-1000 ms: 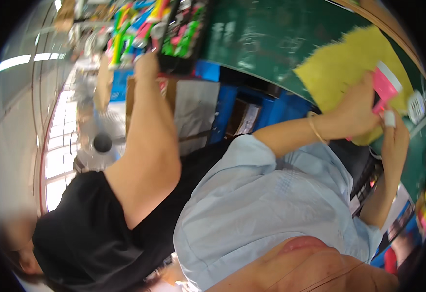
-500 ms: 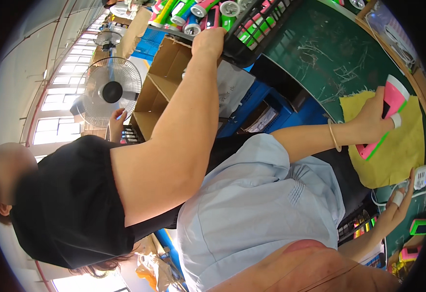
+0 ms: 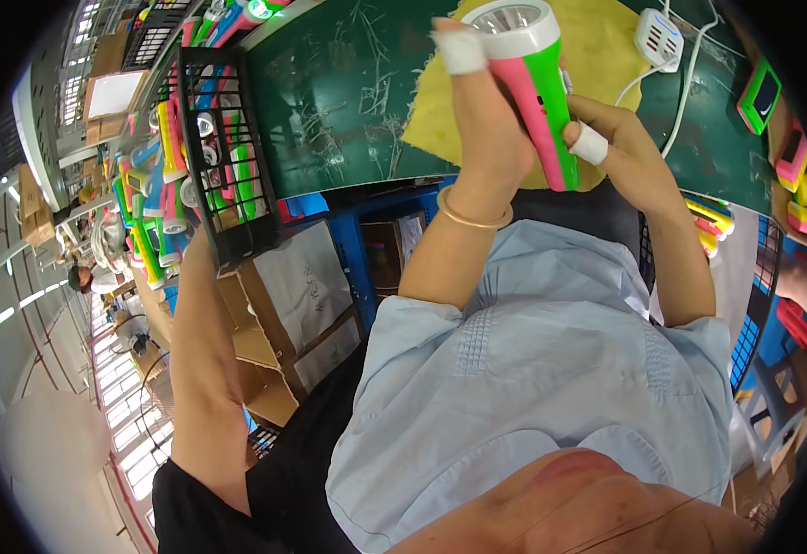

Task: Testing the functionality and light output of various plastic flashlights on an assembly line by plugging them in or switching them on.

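A pink-and-green flashlight (image 3: 532, 88) with a white rim and clear lens stands clamped between both hands, the left hand (image 3: 486, 120) wrapped around its left side, the right hand (image 3: 620, 148) gripping from the right, its lower end hidden behind their taped fingers (image 3: 591, 143).

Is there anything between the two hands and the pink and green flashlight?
No. Both hands are already on the flashlight: the left hand wraps it from one side, and the right hand presses a taped fingertip against its green side. Nothing sits between them. They hold it above the yellow cloth on the green table.
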Available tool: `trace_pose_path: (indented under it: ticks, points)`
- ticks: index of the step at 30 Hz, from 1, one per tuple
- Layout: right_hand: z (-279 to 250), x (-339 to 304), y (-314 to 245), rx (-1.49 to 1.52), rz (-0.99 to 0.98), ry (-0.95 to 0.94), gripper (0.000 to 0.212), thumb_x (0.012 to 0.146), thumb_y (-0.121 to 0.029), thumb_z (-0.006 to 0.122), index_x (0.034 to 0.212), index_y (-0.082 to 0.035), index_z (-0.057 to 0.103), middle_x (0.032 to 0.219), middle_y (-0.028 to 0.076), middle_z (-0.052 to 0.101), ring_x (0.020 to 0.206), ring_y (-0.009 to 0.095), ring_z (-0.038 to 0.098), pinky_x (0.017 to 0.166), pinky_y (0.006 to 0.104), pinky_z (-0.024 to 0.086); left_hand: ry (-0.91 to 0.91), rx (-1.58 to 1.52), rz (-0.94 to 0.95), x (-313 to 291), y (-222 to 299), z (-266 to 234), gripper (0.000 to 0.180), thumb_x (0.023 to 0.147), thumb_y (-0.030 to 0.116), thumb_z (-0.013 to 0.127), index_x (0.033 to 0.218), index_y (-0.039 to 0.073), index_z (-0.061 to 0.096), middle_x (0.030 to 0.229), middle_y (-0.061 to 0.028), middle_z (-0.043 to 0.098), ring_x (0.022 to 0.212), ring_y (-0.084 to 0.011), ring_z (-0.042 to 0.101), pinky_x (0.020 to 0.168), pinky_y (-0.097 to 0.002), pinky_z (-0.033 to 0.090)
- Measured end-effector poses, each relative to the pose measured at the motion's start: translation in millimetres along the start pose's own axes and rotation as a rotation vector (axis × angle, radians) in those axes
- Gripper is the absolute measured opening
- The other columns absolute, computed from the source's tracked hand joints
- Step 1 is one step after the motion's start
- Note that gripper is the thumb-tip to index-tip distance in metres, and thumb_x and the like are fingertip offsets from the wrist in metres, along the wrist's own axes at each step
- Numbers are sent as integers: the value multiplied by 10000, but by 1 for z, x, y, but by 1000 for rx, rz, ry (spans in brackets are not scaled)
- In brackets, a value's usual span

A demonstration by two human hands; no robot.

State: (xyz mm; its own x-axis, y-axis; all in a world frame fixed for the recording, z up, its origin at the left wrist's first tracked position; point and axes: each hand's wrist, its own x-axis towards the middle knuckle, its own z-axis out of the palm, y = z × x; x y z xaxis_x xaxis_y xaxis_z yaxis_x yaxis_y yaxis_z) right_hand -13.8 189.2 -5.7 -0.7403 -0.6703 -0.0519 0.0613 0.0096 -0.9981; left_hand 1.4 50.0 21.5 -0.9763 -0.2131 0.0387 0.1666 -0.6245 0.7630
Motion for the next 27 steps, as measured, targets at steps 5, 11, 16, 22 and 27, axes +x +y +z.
trace_pose_path:
  ticks: [5, 11, 16, 22, 27]
  points:
    - [-1, 4, 11, 131, -100, -18, 465, 831, -294, 595, 1125, 60, 527, 875, 38, 571, 794, 93, 501, 721, 249, 419, 132, 18, 38, 8, -6, -4, 522, 907, 504, 296, 944, 20, 489, 822, -60, 566, 708, -147, 549, 620, -255, 457]
    - [16, 9, 7, 51, -77, 133, 465, 850, -271, 583, 1161, 63, 489, 871, 39, 559, 801, 85, 491, 720, 255, 431, -185, -119, -39, 21, -4, -20, 603, 885, 566, 276, 876, 35, 561, 760, -76, 602, 669, -158, 579, 603, -252, 477]
    - [0, 2, -9, 291, 198, -121, 391, 812, -331, 615, 1008, -1, 537, 795, 46, 566, 676, 109, 551, 586, 244, 436, -100, -378, -306, 32, 6, -13, 674, 860, 608, 259, 975, 1, 526, 863, -131, 576, 776, -241, 548, 728, -343, 441]
    - [4, -5, -5, -901, -372, 665, 347, 664, -178, 699, 927, -35, 524, 791, 85, 527, 602, 277, 549, 482, 352, 432, -92, -652, -365, 29, -4, -10, 706, 862, 596, 245, 1125, -21, 464, 1068, -153, 525, 1001, -321, 472, 947, -452, 334]
    - [-2, -8, -5, -917, -327, 650, 335, 673, -162, 691, 934, -30, 528, 812, 106, 541, 625, 280, 565, 501, 356, 445, -64, -583, -276, 29, -17, -4, 695, 858, 595, 276, 1142, -15, 447, 1048, -142, 518, 957, -301, 480, 929, -451, 339]
